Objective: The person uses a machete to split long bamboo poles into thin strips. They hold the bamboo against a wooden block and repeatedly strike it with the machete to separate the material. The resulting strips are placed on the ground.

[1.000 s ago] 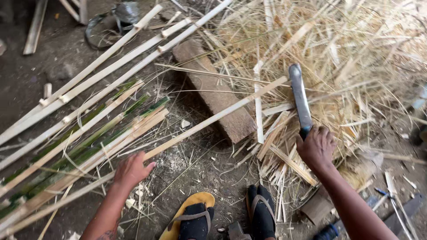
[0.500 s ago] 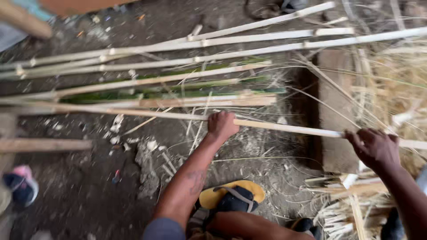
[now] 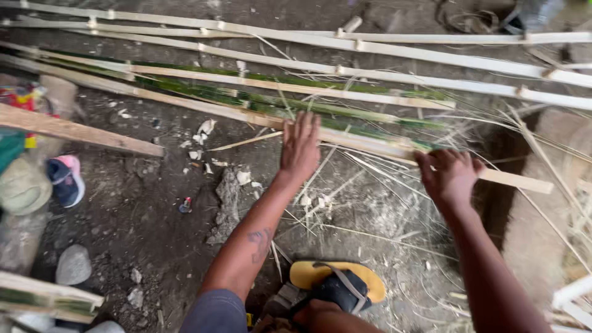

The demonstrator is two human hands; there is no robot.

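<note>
While both hands bear on the split bamboo strip (image 3: 370,143), left hand (image 3: 300,148) lies flat, right hand (image 3: 449,176) curls around it; long, light, whippy, sharp-edged, best held mid-length.

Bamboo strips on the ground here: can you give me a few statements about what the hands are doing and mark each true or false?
1. Both hands rest on one pale bamboo strip. True.
2. The right hand holds a knife. False: it grips only the strip.
3. The left hand lies open, fingers spread. True.
4. The sandal is red. False: its sole is yellow.
5. Some strips show green skin. True.
</note>
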